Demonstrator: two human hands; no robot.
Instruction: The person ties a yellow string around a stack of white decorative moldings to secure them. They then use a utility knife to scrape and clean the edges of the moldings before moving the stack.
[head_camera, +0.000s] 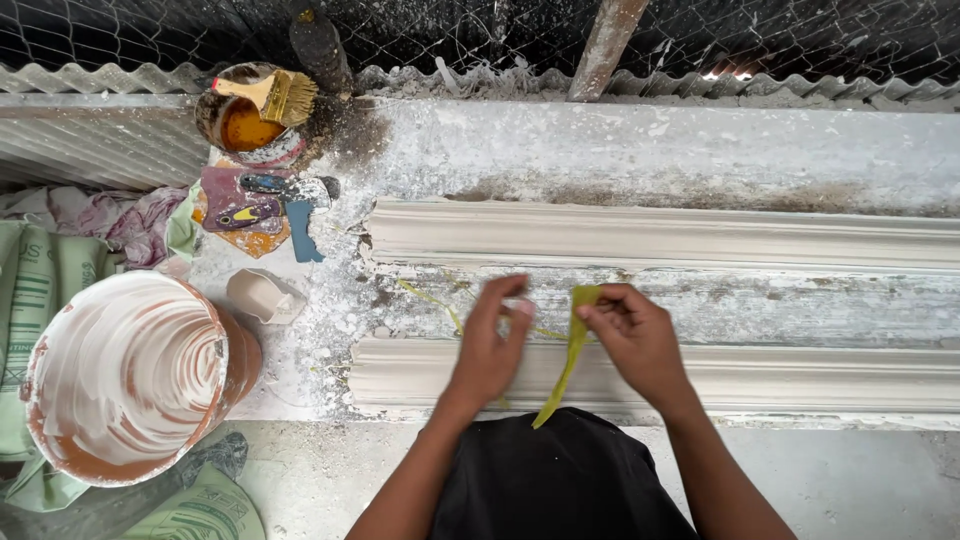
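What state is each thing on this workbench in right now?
Left hand: fingers pinched together, nothing clearly held.
Right hand: pinching the yellow strip.
Yellow strip: hanging limp from the fingers.
Plaster mouldings: lying flat, side by side.
Bucket: tipped toward the camera, smeared white inside.
Tin: open, orange liquid inside.
Brush: resting across the tin.

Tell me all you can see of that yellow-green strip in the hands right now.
The yellow-green strip is a thin, flat, limp band, like tape or fibre. The right hand pinches its upper end, which folds over the fingertips. From there it hangs down and leftward across the nearer white moulding, tapering to a point above the dark clothing. The left hand is close beside it; contact cannot be told.
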